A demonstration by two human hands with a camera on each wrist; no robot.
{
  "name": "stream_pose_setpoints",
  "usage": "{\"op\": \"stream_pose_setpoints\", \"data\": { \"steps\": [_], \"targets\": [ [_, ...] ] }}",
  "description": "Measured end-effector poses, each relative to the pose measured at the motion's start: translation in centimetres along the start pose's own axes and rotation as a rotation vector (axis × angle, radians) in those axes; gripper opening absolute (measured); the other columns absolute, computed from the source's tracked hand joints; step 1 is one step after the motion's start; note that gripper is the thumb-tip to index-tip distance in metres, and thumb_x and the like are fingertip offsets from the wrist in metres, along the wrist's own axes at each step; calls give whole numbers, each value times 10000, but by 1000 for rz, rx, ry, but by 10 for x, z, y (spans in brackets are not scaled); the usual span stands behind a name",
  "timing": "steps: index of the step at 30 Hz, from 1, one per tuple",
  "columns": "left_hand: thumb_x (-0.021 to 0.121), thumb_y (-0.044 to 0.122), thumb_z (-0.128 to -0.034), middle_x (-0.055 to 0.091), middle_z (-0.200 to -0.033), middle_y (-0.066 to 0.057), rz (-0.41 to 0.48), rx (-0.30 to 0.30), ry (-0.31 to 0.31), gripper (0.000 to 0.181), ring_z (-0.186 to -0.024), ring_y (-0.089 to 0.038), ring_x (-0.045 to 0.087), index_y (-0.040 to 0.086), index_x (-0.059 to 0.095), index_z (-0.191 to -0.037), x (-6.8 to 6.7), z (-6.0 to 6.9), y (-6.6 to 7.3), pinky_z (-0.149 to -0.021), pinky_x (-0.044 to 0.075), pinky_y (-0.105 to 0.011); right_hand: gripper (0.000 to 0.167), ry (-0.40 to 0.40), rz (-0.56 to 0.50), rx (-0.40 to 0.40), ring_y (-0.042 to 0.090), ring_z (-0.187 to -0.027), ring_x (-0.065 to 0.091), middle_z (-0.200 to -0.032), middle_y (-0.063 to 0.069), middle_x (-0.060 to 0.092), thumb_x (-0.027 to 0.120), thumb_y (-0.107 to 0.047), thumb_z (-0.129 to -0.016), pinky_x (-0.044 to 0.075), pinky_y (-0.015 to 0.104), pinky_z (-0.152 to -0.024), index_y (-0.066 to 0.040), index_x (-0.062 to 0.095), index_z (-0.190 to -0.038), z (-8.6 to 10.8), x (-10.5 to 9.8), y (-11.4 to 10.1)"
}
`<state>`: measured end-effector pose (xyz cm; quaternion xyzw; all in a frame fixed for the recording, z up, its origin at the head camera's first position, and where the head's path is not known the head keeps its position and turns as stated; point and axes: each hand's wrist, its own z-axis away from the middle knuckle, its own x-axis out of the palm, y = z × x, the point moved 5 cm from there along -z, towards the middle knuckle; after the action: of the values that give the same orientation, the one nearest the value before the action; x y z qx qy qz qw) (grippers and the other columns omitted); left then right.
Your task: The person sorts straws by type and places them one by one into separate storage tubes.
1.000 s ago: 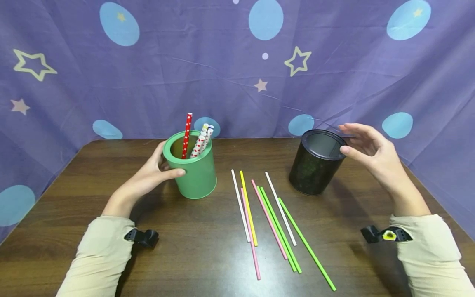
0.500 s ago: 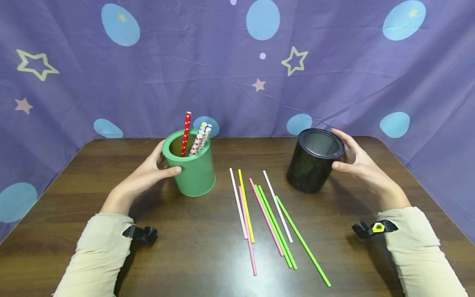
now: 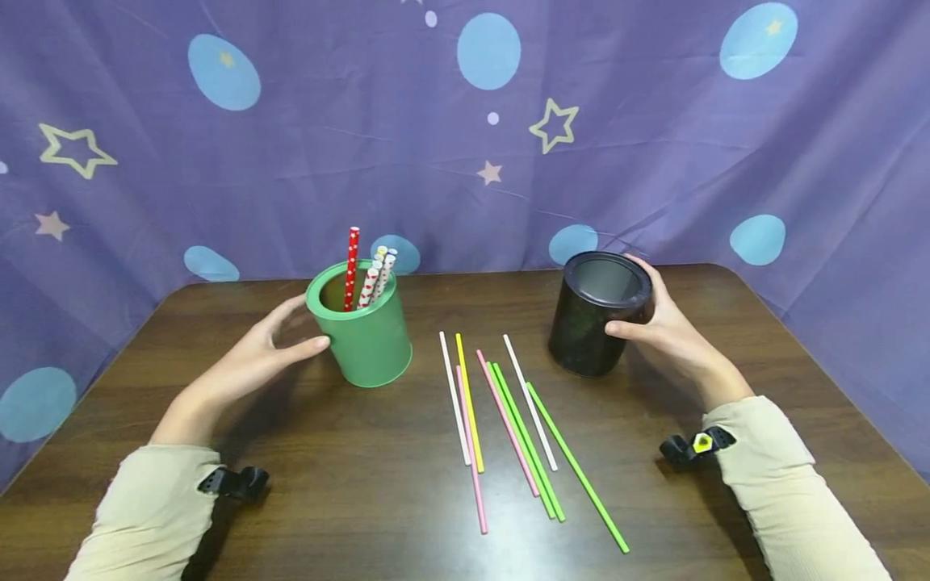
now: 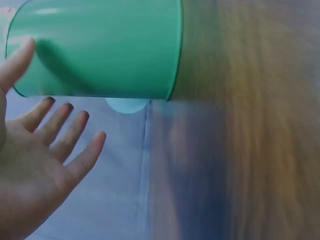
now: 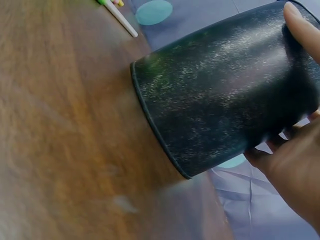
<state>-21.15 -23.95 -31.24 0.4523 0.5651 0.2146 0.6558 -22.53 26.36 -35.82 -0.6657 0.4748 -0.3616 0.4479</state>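
A green can [image 3: 372,347] stands at the left of the table, holding a red star-patterned paper straw [image 3: 351,266] and several white patterned ones [image 3: 378,278]. My left hand [image 3: 250,351] is beside this can, its fingers spread and loosely bent. In the left wrist view the fingertips [image 4: 82,120] stand off the green wall, and the thumb casts a shadow on it. At the right, my right hand [image 3: 672,335] grips a black can [image 3: 584,331], thumb on the near side and fingers round the back. The right wrist view shows fingers [image 5: 270,150] partly hidden behind it.
Between the cans lie several thin sticks: white [image 3: 454,403], yellow [image 3: 468,403], pink [image 3: 508,424] and green [image 3: 577,468]. The brown wooden table [image 3: 349,500] ends at a purple curtain [image 3: 436,210] printed with stars and circles.
My right hand has moved left to the black can and taken hold of it. My left hand has let go of the green can and drawn back to the left.
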Motion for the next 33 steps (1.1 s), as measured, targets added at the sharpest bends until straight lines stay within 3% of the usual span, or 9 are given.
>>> {"op": "stream_pose_setpoints", "data": {
  "steps": [5, 7, 11, 14, 17, 20, 25, 29, 33],
  "targets": [
    [618, 239, -992, 481, -1408, -229, -136, 20, 58, 632, -1296, -379, 440, 36, 329, -1516, -3, 14, 8, -988, 410, -415, 927, 18, -50, -23, 289, -1331, 403, -1481, 171, 369, 680, 180, -784, 371, 285, -1073, -180, 238, -1515, -8, -19, 30],
    [612, 261, -997, 487, -1403, -222, -174, 14, 68, 606, -1286, -370, 451, 23, 360, -1494, -3, 20, 11, -966, 415, -399, 932, 43, -25, -8, 295, -1329, 406, -1480, 175, 371, 687, 176, -778, 376, 290, -1075, -192, 249, -1514, -10, -20, 32],
    [610, 278, -997, 508, -1384, -222, -235, 8, 64, 564, -1286, -360, 446, 11, 417, -1454, 1, 33, 16, -965, 395, -505, 909, 45, -35, -11, 280, -1309, 427, -1460, 167, 390, 694, 166, -783, 387, 287, -1061, -173, 257, -1503, -10, -17, 31],
    [608, 288, -999, 555, -1361, -172, -264, 7, 59, 508, -1260, -294, 489, 47, 477, -1427, 6, 41, 20, -958, 433, -407, 901, 33, -55, -13, 267, -1305, 422, -1452, 160, 393, 755, 61, -779, 386, 273, -1052, -159, 256, -1496, -7, -12, 26],
    [604, 289, -1002, 597, -1330, -100, -255, 11, 46, 433, -1208, -195, 541, 97, 542, -1386, 16, 44, 25, -916, 458, -266, 887, 25, -81, -19, 258, -1305, 417, -1451, 149, 395, 740, 61, -791, 391, 267, -1040, -153, 250, -1499, -5, -14, 28],
    [605, 251, -1003, 624, -1298, -63, -200, 32, 21, 370, -1147, -133, 582, 97, 589, -1339, 30, 42, 32, -895, 475, -227, 888, 37, -64, 3, 266, -1321, 412, -1467, 151, 388, 689, 131, -806, 394, 278, -1050, -180, 244, -1508, -5, -18, 33],
    [612, 182, -994, 652, -1247, -79, -94, 61, -40, 327, -1087, -199, 631, 47, 622, -1292, 58, 31, 40, -906, 501, -296, 904, 56, -37, 47, 293, -1349, 386, -1495, 172, 360, 671, 147, -815, 380, 300, -1075, -217, 234, -1516, -6, -22, 35],
    [615, 192, -990, 665, -1209, -97, -86, 31, -83, 320, -1076, -248, 634, 35, 634, -1267, 81, 20, 41, -921, 494, -410, 885, 45, -35, 38, 271, -1335, 404, -1478, 158, 377, 661, 150, -825, 390, 287, -1064, -214, 236, -1511, -5, -20, 34],
    [612, 205, -989, 668, -1204, -79, -125, 30, -138, 319, -1099, -246, 616, 38, 640, -1260, 104, 7, 43, -942, 482, -450, 869, 25, -45, 15, 236, -1303, 432, -1443, 130, 411, 713, 81, -820, 397, 266, -1044, -193, 243, -1497, -2, -13, 28]
  ]
}}
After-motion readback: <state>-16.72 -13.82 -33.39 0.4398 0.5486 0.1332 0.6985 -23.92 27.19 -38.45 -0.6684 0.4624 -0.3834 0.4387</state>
